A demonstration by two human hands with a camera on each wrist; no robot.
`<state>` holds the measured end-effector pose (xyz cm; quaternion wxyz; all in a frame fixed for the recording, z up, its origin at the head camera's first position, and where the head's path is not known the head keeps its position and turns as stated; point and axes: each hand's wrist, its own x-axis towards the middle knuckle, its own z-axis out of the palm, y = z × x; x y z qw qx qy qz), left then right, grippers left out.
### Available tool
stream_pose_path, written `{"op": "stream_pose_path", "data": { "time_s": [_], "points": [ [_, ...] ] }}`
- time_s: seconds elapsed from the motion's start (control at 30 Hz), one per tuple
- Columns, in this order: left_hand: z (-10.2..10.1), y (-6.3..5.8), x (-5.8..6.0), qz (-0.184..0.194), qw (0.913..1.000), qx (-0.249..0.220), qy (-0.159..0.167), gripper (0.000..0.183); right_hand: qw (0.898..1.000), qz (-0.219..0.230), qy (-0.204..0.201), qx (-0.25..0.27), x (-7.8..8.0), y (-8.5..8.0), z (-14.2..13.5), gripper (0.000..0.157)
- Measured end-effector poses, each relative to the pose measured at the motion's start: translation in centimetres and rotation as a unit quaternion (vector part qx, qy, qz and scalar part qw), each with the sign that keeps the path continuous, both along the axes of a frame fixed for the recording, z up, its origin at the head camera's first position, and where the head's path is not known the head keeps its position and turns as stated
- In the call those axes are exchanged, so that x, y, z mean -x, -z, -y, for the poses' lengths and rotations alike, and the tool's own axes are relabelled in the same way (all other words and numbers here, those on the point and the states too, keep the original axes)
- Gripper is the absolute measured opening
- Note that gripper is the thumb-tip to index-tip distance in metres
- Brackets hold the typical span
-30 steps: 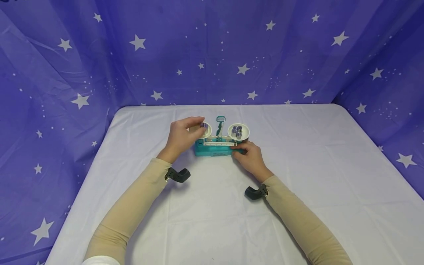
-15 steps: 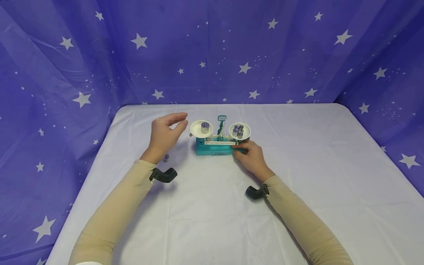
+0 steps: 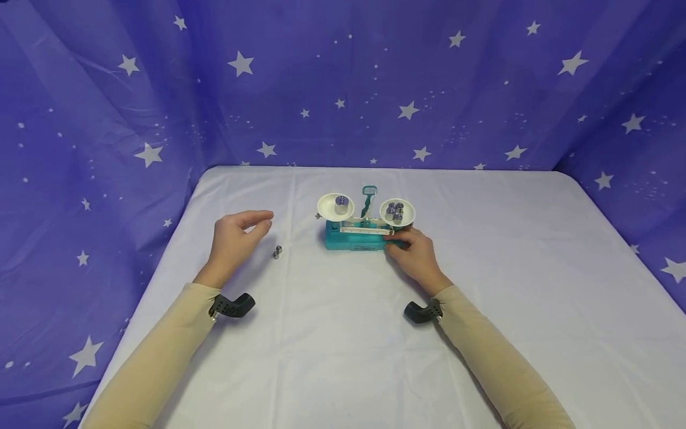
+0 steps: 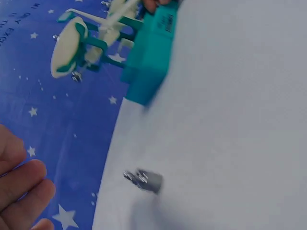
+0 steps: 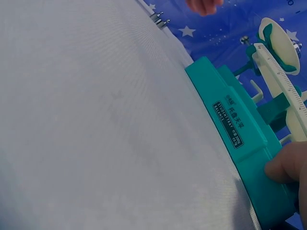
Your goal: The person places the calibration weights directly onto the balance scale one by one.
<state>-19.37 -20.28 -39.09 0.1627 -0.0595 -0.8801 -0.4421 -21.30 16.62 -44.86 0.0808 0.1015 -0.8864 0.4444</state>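
Note:
A teal tray balance (image 3: 354,243) stands at the middle of the table. My right hand (image 3: 415,257) grips the right end of its base, the thumb pressed on the front face in the right wrist view. One large metal weight (image 3: 342,206) stands in the white left pan (image 3: 326,208). Several smaller weights (image 3: 395,212) are grouped in the right pan (image 3: 409,213). My left hand (image 3: 231,245) hovers left of the balance with fingers loosely bent and nothing held. Two small metal weights (image 3: 276,254) stand close together on the table, just right of that hand.
A white cloth (image 3: 343,339) covers the table. Behind and on both sides hangs a purple-blue curtain (image 3: 321,71) with white stars. Each wrist carries a black camera mount (image 3: 234,305). A small metal knob (image 3: 318,216) sticks out at the beam's left end.
My left hand has let go of the large weight in the left pan and drawn back left and towards me, uncovering the two small weights. The right hand keeps its place on the base.

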Motion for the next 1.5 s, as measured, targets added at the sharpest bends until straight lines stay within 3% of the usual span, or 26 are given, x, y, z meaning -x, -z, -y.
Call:
{"op": "stream_pose_path", "data": {
  "time_s": [0.33,0.57,0.77,1.5],
  "points": [
    [0.6,1.9,-0.9,0.031,0.9991,0.027,0.003,0.026,1.000,-0.004,0.003,0.008,-0.2,-0.1,-0.3,0.020],
    [0.3,3.0,-1.6,0.010,0.9925,0.121,0.017,0.024,1.000,-0.002,0.001,0.015,-0.2,-0.2,-0.2,0.021],
    [0.1,3.1,-1.7,-0.012,0.9828,0.182,0.028,0.020,1.000,-0.003,-0.003,0.013,-0.1,-0.4,-0.2,0.021],
    [-0.1,3.2,-1.7,0.013,0.9750,0.217,0.048,0.012,1.000,-0.001,-0.002,0.015,0.0,-0.2,0.1,0.020]
  ]
}}
